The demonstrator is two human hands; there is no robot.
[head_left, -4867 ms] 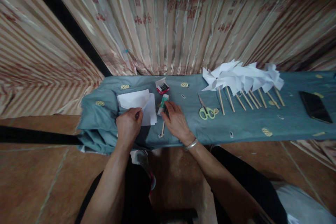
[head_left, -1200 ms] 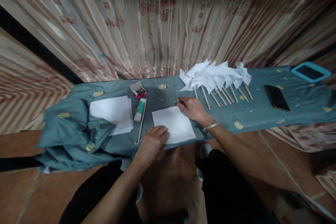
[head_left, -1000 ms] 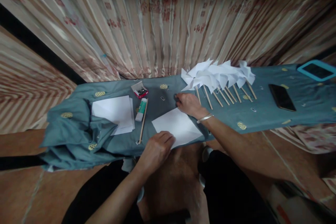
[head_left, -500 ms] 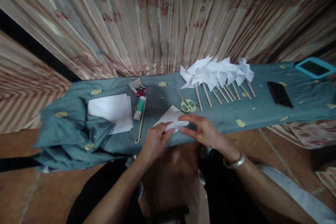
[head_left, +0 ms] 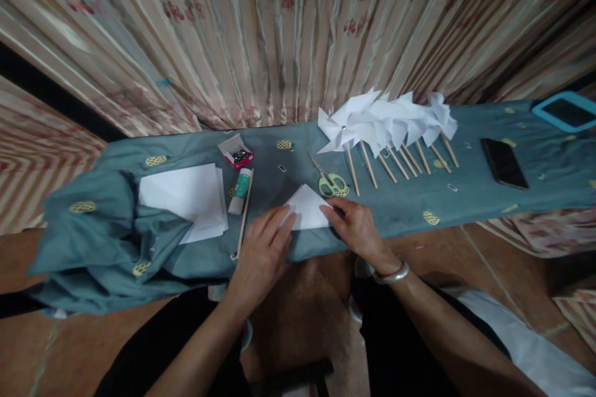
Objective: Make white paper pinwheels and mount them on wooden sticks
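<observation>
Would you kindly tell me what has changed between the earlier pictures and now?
The sheet, flat about a second ago, is folded into a triangle. The left hand has moved right, from the stack to the sheet's left side; the right hand has moved off the scissors, toward the person, to its right corner. The pinwheels and phone stayed put.

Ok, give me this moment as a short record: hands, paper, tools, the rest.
Left hand: touching the left side of the folded paper
Right hand: at the paper's right corner
Folded paper: white, roughly triangular, peak away from the person
Scissors: green-handled, just beyond the paper
Tube: green, white, beside a wooden stick
Pinwheels: white, overlapping in a row
</observation>
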